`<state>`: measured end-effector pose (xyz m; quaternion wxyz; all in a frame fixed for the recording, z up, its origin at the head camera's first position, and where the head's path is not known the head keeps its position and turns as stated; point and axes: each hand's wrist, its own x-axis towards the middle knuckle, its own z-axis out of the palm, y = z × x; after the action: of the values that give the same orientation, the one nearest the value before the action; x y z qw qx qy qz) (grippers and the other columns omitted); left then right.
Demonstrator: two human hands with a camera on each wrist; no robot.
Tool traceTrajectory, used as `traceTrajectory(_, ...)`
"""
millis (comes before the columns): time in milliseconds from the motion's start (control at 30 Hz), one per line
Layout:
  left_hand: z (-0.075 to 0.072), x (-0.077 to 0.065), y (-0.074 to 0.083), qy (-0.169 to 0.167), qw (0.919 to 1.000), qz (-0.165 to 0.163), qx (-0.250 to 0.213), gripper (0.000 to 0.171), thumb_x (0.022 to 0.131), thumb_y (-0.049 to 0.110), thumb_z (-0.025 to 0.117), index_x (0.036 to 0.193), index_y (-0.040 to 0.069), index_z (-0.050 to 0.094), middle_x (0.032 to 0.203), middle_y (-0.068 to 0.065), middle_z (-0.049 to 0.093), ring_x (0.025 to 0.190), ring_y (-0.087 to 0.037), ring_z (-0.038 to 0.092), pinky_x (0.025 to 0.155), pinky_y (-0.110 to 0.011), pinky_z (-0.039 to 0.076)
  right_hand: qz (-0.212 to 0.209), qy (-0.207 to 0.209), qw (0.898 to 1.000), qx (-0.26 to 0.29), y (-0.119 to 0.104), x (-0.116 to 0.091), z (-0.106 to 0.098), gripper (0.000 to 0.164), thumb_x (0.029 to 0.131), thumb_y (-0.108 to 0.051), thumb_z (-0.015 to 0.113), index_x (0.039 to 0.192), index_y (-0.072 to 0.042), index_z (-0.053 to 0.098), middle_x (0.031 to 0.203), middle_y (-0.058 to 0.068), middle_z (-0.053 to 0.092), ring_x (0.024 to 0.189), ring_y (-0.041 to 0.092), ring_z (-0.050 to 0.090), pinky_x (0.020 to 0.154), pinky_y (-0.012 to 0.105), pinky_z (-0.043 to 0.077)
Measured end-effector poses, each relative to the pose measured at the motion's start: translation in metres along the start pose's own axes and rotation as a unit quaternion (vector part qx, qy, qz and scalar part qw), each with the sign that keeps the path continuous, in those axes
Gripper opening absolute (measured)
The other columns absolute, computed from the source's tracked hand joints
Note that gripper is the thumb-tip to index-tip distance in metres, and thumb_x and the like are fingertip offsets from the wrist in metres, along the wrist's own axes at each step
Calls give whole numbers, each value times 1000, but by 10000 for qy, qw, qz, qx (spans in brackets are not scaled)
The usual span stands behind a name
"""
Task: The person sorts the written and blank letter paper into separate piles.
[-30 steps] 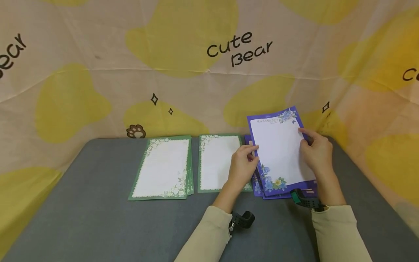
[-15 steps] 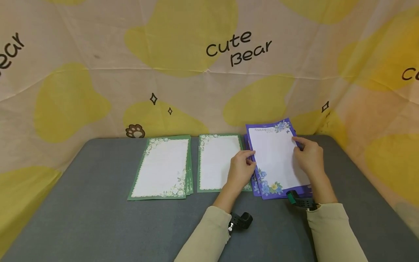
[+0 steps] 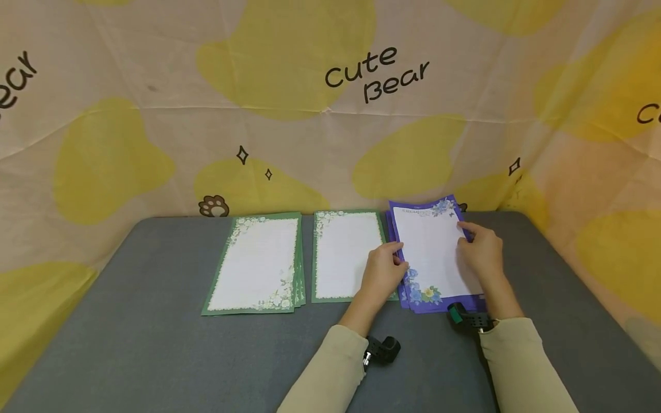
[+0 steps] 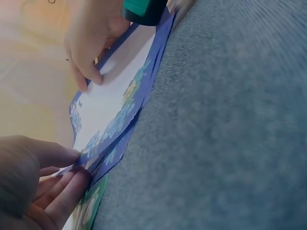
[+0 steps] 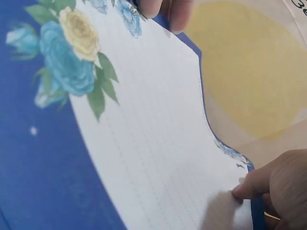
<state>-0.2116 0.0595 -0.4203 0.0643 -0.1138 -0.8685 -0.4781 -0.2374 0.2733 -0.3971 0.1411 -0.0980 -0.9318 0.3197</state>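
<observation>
A sheet of purple-bordered letter paper (image 3: 431, 252) with blue flowers is held between both hands at the right of the table. My left hand (image 3: 383, 269) pinches its left edge, thumb on top and fingers beneath, as the left wrist view shows. On the opposite edge, my right hand (image 3: 482, 249) pinches it, the thumb (image 5: 254, 184) lying on the white face. The paper bows between them. Under it lie more purple sheets (image 3: 405, 299), mostly hidden. The left forearm passes over the corner of a green-bordered sheet (image 3: 343, 258) in the middle.
A stack of green-bordered flowered sheets (image 3: 253, 267) lies to the left on the grey table (image 3: 206, 361). Behind the table hangs a cream and yellow cloth (image 3: 289, 69) with printed words. Each wrist wears a black strap with a device.
Both hands have lowered the purple sheet toward the purple sheets beneath. My right hand has come left and down with its edge; the left hand has shifted only slightly. The green sheets stay put.
</observation>
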Motion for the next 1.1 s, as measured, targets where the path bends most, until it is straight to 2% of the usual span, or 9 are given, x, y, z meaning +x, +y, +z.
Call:
traceTrajectory(33,0,0,0,-35,10000,-5,30,40,86,1,74,126,0,70,114,-12,75,72,-3,59,65,-13,48,-30,-20,10000,-33,0,-1,1,45,91,-4,52,134,0,64,101,30,72,85,47,66,70,52,54)
traceTrajectory(133,1,-1,0,-149,9998,-77,81,41,86,2,74,127,0,70,109,-12,76,69,-2,56,62,-13,46,-48,-127,9999,-80,2,-2,4,46,92,-4,49,136,1,62,126,33,64,91,52,65,72,56,53)
traceTrajectory(233,2,-1,0,-209,9997,-120,101,41,86,2,75,127,0,70,101,-11,77,68,-2,56,59,-13,45,-23,-190,9997,-177,4,-3,7,47,92,-4,47,136,-2,63,127,33,64,63,39,53,51,42,39)
traceTrajectory(333,2,-2,-1,-214,9996,-152,103,40,85,3,76,125,0,71,93,-10,77,68,-3,56,59,-14,45,-12,-203,9994,-275,6,-3,9,48,92,-6,47,136,-4,64,126,32,64,60,27,45,48,34,30)
traceTrajectory(533,3,-1,-3,-228,9993,-254,167,38,85,6,76,122,2,73,91,-7,74,74,-6,56,64,-17,46,-118,-236,9990,-370,11,-5,16,47,90,-7,48,133,0,65,72,24,59,56,25,40,48,34,28)
traceTrajectory(600,4,-1,-4,-230,9993,-263,162,38,85,7,75,122,3,73,91,-6,73,75,-7,57,64,-17,47,-206,-172,9988,-420,13,-6,18,45,90,-8,50,131,2,66,78,27,64,63,32,49,52,38,36)
traceTrajectory(733,6,-1,-5,-125,9995,-307,6,36,84,7,74,120,3,74,90,-7,74,77,-8,60,65,-17,48,-360,-86,9981,-500,16,-9,19,40,93,-11,53,128,4,67,126,32,65,105,49,59,83,59,49)
traceTrajectory(833,7,-1,-6,-37,9993,-367,-80,35,83,6,75,118,3,75,90,-7,75,78,-7,61,67,-16,49,-447,-104,9976,-510,17,-9,20,39,95,-12,53,127,5,67,132,32,62,120,52,53,101,66,42)
traceTrajectory(1100,8,-4,-4,36,9989,-461,-6,39,82,6,77,121,3,74,92,-5,74,81,-9,63,67,-18,50,-452,-33,9975,-540,20,-10,26,38,96,-14,52,126,5,68,138,31,58,126,54,49,107,67,36)
